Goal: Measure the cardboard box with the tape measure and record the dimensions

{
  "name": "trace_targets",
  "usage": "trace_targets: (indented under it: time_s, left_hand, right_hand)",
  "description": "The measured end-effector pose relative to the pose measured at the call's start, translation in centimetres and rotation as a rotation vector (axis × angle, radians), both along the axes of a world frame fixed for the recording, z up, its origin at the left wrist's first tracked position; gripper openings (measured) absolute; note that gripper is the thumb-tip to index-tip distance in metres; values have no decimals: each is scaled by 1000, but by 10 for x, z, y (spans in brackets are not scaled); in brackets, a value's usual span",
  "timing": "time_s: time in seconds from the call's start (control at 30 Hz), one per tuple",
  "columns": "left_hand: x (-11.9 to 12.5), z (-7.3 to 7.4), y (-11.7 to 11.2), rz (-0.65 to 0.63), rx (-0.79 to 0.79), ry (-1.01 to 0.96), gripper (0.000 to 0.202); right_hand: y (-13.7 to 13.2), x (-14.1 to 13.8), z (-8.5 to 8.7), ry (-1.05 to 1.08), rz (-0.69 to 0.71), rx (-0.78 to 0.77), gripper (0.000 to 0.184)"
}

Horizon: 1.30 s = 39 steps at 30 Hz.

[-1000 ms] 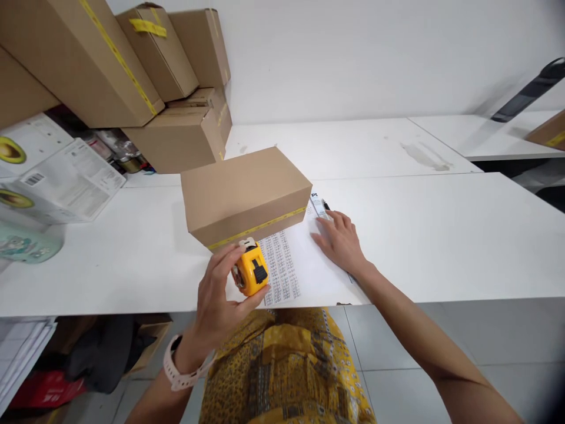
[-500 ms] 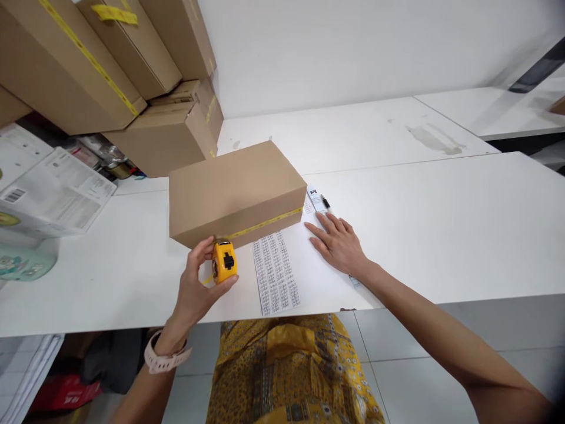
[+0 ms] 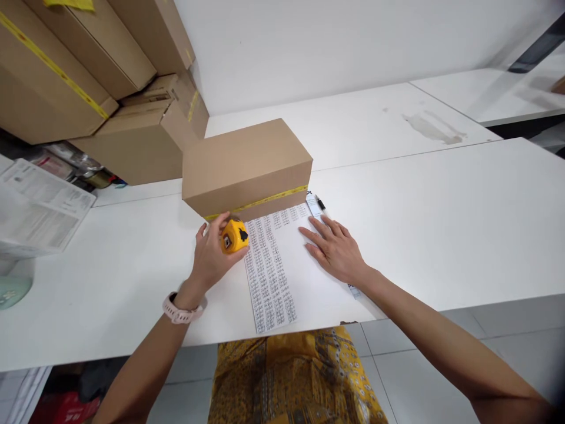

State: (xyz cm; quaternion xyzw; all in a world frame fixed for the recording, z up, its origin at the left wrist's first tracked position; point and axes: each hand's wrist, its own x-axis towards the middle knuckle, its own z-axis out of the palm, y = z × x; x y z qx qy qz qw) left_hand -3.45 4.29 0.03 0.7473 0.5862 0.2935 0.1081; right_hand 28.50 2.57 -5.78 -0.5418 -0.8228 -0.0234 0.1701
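Observation:
My left hand [image 3: 212, 250] is closed around a yellow tape measure [image 3: 235, 235] with a black button, thumb below it and fingers behind. The tape measure is in front of a closed cardboard box [image 3: 247, 168] with yellow tape along its front side. My right hand [image 3: 338, 247] lies flat with fingers spread on a sheet of paper [image 3: 300, 265], holding nothing. Rows of small handwriting fill the sheet's left part and top. Beyond my right fingertips are a black-capped pen [image 3: 320, 203] and a printed blue-white strip [image 3: 313, 205], partly covered by the hand.
Stacked cardboard boxes [image 3: 132, 141] stand at the back left against the wall. A white printed carton [image 3: 42, 206] and a pale green object [image 3: 15, 291] sit at the left. The white table [image 3: 419, 235] has a peeled patch farther back.
The cardboard box has shifted away from me and slightly right, uncovering more of the written sheet. My left hand moved up and right with the tape measure, which has turned. My right hand stays flat.

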Motion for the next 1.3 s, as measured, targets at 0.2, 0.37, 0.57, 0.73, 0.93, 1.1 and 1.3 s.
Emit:
trace_targets:
  time_s: [0.2, 0.37, 0.57, 0.73, 0.93, 1.1, 1.3]
  left_hand:
    - [16, 0, -7, -117, 101, 288, 58]
    - [26, -2, -5, -152, 120, 394, 44]
    - [64, -15, -19, -485, 117, 372, 57]
    - [88, -34, -23, -705, -91, 406, 94]
    - [90, -40, -24, -695, -51, 457, 92]
    - [92, -40, -25, -683, -21, 464, 91]
    - [93, -38, -25, -686, -39, 481, 93]
  right_hand:
    - [1, 1, 4, 84, 10, -12, 43]
    - [5, 5, 8, 299, -3, -2, 41]
    - [16, 19, 4, 443, -160, 61, 39]
    - [21, 31, 6, 408, -331, 0, 38]
    - [20, 43, 16, 445, -422, -65, 47]
    - [19, 38, 19, 279, -529, -122, 47]
    - [20, 39, 14, 293, -498, -99, 46]
